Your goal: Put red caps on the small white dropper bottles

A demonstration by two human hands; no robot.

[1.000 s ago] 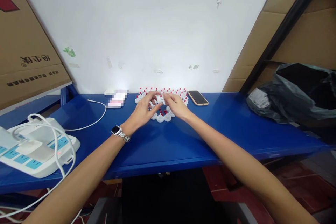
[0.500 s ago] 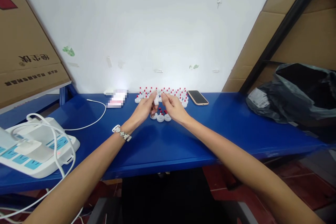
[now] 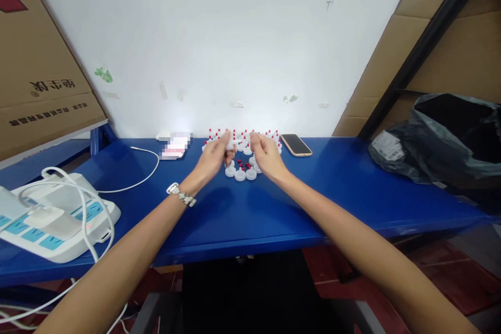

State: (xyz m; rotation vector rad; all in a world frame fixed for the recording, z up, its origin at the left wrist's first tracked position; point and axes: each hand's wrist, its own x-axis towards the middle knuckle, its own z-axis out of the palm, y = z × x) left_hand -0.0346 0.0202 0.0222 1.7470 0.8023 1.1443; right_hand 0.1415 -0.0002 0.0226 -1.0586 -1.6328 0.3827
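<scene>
Blue worktop (image 3: 352, 188) against a white wall carries a cluster of white caps (image 3: 240, 173) with red tips. Left hand (image 3: 213, 159) pinches one small white cap (image 3: 231, 142) between thumb and fingertips, raised just above the cluster. Right hand (image 3: 266, 155) hovers beside it, fingers curled; whether they grip anything cannot be told. Step in hand appears to be cap assembly; the next move calls for fine alignment between both sets of fingers.

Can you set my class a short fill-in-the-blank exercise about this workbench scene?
1. The bench top is coloured ____.
2. The phone lies to the ____ of the white caps.
3. The left hand has a ____ on its wrist.
4. The power strip has a ____ cable plugged in.

Missing words: blue; right; watch; white
</scene>
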